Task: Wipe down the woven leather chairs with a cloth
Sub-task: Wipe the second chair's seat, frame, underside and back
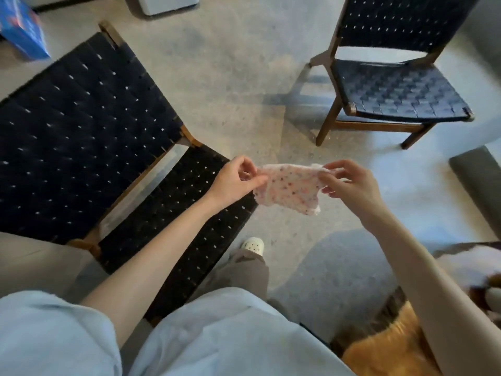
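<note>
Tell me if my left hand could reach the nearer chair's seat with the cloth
Probably yes. The left hand pinches the cloth just over the nearer chair's seat corner, nothing lying between; the right hand pinches the other end.

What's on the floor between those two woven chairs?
Nothing: the head view shows only bare speckled floor between the near chair and the far chair.

A pale speckled floor [244, 77] spreads beneath everything. Far up and outward from the left hand [234, 183] lies a blue box [21, 31], and a white unit [169, 2] stands well beyond it. Just below that hand, a white clog [253, 246] pokes from a taupe trouser leg [244, 272]. Well below the right hand [352, 188] lies an orange furry thing [385, 348], blurred.
</note>
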A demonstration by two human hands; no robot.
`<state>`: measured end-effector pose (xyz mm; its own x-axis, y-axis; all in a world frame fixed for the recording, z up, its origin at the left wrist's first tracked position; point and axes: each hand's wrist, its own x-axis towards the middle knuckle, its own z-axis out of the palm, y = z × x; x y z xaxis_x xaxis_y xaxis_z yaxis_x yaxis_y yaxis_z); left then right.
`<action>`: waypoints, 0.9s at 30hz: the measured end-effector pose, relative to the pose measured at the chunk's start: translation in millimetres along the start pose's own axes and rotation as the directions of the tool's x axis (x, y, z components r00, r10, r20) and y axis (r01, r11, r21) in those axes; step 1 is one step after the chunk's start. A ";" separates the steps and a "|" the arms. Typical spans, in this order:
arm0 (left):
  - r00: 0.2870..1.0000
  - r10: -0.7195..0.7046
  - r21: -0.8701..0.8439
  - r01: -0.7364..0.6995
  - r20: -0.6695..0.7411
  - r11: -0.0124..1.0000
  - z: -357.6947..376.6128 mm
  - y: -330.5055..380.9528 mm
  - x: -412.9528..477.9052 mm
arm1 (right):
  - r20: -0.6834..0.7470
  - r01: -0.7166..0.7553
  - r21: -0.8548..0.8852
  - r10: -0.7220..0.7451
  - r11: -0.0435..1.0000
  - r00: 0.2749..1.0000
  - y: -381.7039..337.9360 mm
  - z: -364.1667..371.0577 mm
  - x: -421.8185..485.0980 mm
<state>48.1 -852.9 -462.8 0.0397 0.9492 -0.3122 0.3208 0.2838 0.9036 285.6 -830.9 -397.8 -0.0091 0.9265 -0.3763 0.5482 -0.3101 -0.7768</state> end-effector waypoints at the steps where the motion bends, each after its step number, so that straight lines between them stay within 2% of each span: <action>1: 1.000 -0.009 -0.024 0.010 0.008 1.000 -0.9 9.8 16.5 | 0.018 0.009 -0.007 -0.009 1.000 1.000 -7.3 -8.7 20.2; 4: 0.995 -0.043 -0.041 0.047 0.085 0.998 -5.6 32.7 56.9 | 0.075 0.041 -0.027 -0.039 0.999 0.996 -27.0 -28.2 78.8; 7: 0.994 -0.068 0.019 0.067 0.080 0.998 -7.5 46.0 90.9 | 0.169 0.085 -0.042 -0.077 0.995 0.983 -42.2 -37.4 137.4; 10: 0.993 -0.114 0.034 0.114 -0.008 0.993 -7.1 46.9 118.4 | 0.317 0.159 -0.095 -0.121 0.983 0.941 -53.7 -37.9 193.7; 14: 0.942 -0.237 0.022 0.250 -0.237 0.968 -1.7 45.0 149.1 | 0.524 0.364 -0.221 -0.205 0.905 0.827 -70.2 -33.0 275.4; 17: 0.870 -0.319 -0.074 0.315 -0.376 0.946 8.3 54.5 165.3 | 0.666 0.497 -0.226 -0.240 0.838 0.706 -89.9 -27.7 330.2; 19: 0.796 -0.379 -0.187 0.329 -0.473 0.926 18.9 66.8 170.9 | 0.744 0.578 -0.212 -0.253 0.788 0.618 -104.4 -24.2 356.6; 22: 0.658 -0.469 -0.363 0.304 -0.589 0.881 33.8 85.5 176.0 | 0.839 0.682 -0.167 -0.260 0.712 0.478 -128.6 -15.6 385.6; 27: 0.419 -0.583 -0.537 0.234 -0.696 0.810 49.2 103.5 176.1 | 0.921 0.802 -0.096 -0.254 0.590 0.297 -168.1 14.6 409.4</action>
<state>134.8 -663.1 -438.7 -0.8289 0.3272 -0.4536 -0.2393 0.5255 0.8164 177.5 -402.6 -428.7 -0.9118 0.1570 -0.3794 0.3960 0.5802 -0.7117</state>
